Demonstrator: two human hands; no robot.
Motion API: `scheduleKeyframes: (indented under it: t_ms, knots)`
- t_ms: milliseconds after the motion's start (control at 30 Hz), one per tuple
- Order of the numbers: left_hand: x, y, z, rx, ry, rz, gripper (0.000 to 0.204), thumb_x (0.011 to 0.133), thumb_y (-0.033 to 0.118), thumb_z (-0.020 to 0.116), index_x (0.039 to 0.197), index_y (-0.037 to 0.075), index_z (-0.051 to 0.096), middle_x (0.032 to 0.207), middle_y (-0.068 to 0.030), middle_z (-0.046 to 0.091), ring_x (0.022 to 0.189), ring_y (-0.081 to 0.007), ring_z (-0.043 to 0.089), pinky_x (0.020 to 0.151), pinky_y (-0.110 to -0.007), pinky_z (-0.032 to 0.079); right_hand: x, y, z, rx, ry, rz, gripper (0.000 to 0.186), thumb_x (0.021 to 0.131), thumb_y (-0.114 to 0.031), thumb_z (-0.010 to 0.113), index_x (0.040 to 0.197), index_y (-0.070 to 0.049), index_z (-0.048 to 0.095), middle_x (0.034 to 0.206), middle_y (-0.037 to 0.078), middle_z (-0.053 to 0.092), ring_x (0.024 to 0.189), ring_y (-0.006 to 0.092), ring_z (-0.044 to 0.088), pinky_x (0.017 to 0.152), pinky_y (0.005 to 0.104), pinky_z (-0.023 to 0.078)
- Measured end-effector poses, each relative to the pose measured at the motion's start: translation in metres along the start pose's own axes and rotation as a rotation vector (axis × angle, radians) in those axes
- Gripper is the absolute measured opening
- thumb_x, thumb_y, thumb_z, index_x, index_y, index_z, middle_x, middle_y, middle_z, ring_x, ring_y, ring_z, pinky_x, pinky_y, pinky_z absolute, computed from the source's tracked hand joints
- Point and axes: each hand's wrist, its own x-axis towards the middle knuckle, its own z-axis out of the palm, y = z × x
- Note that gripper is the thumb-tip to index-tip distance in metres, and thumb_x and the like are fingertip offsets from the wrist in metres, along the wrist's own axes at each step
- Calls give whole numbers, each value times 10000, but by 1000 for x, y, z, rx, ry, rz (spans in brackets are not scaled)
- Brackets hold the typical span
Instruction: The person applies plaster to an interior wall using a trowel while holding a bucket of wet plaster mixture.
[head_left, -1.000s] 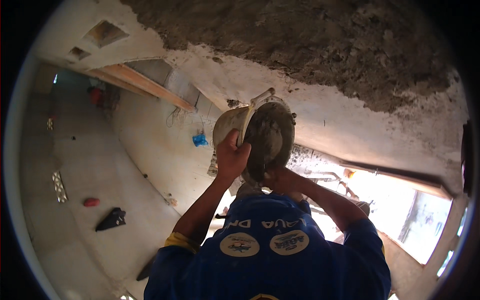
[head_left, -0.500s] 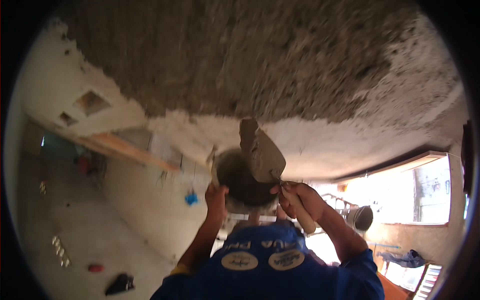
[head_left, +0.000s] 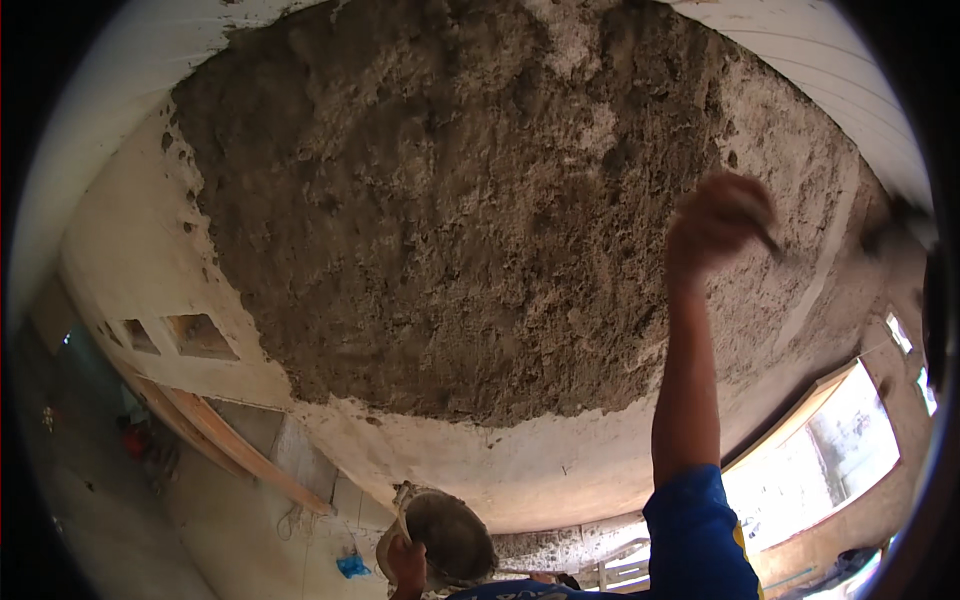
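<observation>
A bucket [head_left: 388, 550] of grey mortar [head_left: 450, 535] hangs low in front of me, tilted so that its mouth shows. My left hand [head_left: 408, 563] grips it by the near left side of the rim. High on the right, my right hand [head_left: 722, 222] is raised with the arm outstretched, its fingers closed round the handle of a trowel [head_left: 775, 245]. Motion smears both the hand and the blade, so I cannot see what the blade carries. Behind them spreads a large rough patch of wet mortar [head_left: 450, 230] on the pale wall [head_left: 125, 230].
Two recesses [head_left: 203, 337] sit in the wall at left, above a wooden beam [head_left: 240, 450]. A bright window opening [head_left: 850, 440] lies at right. A blue scrap [head_left: 352, 566] is near the bucket's left. The pale ceiling [head_left: 850, 70] curves overhead.
My right hand has swung up and right with the trowel, from over the bucket to in front of the wall. The view has tipped upward. My left hand still holds the bucket.
</observation>
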Motion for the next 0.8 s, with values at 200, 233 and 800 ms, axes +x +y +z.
scheduleKeyframes:
  t_ms: [200,233,800]
  knots:
    - [1,-46,-16,-55,-82,-209,248,632,181,669,734,-12,551,706,-200,572,697,-375,579,643,-470,441,-231,-187,-151,-59,-1464,383,490,876,-324,574,1264,-46,459,784,191,640,687,362,639,633,446,522]
    - [3,-71,-13,-94,-41,-136,280,643,211,683,767,-10,564,724,-203,580,715,-379,584,655,-471,450,-236,-232,-180,177,-1507,543,497,832,-298,613,1241,-53,473,968,232,637,893,403,622,800,470,493]
    - [33,133,-14,-143,-466,163,204,733,57,571,696,26,372,627,-35,388,614,-86,349,536,-287,337,-318,-275,-270,773,-2014,2278,249,874,-257,633,957,-44,535,663,28,549,495,117,527,423,252,439]
